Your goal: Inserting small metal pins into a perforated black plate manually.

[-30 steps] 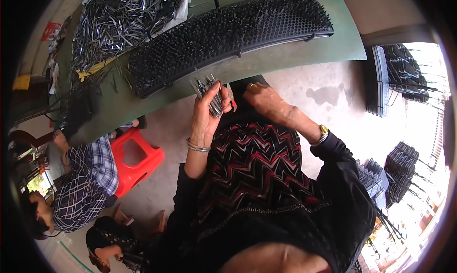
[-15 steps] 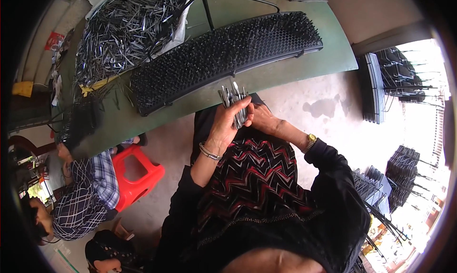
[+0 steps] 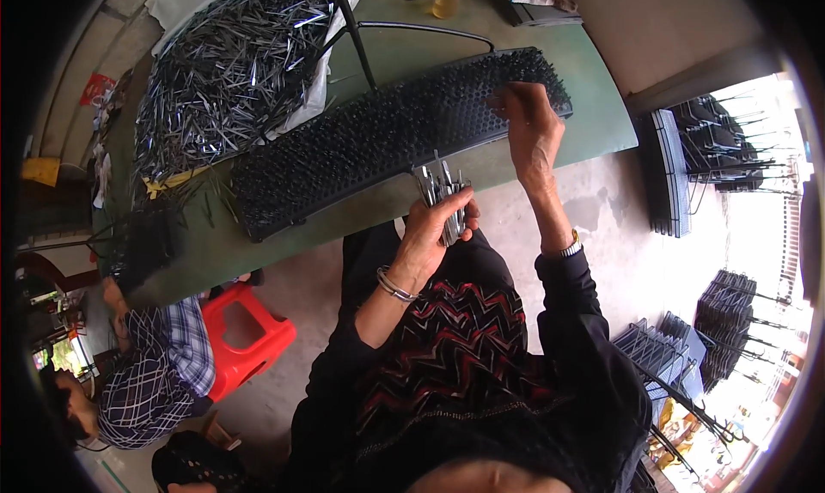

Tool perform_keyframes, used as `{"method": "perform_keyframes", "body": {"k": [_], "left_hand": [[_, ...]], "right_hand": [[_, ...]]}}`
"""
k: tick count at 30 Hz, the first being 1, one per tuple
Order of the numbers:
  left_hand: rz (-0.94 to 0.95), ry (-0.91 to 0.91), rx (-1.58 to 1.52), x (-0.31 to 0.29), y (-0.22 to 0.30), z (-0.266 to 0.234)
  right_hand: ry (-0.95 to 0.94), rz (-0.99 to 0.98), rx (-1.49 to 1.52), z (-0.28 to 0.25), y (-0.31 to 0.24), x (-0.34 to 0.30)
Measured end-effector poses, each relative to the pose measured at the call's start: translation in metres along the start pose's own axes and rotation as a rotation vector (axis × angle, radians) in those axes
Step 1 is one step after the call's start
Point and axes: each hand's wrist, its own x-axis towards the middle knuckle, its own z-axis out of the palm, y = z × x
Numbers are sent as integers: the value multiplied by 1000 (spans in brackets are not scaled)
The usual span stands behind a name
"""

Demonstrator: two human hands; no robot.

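A bundle of thin metal strips is gripped in my left hand, its thumb laid across them, just off the front edge of the green table. Behind it lies a long, slightly curved black perforated panel, thickly set with upright dark strips. Over the panel's right part, where bare holes show, my right hand reaches down with its fingertips pinched together. Whatever sits between those fingertips is too small and dark to make out.
A heap of loose dark strips lies on a pale sheet at the table's left. A black metal frame rises behind the panel. Left of me, a person in a checked top works beside a red stool. Black racks stand at right.
My right hand has left the bundle and moved up and to the right, over the panel. My left hand still grips the strips, slightly lower and farther right in view.
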Motion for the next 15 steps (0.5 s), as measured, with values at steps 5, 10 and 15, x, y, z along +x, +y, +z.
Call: {"method": "perform_keyframes", "body": {"k": [5, 10, 15], "left_hand": [[0, 29, -41, 2, 0, 1], [6, 29, -76, 4, 1, 0], [27, 30, -42, 7, 4, 4]], "right_hand": [[-61, -17, -87, 23, 20, 8], [-105, -208, -257, 28, 30, 6], [-195, -299, -545, 29, 28, 3]]}}
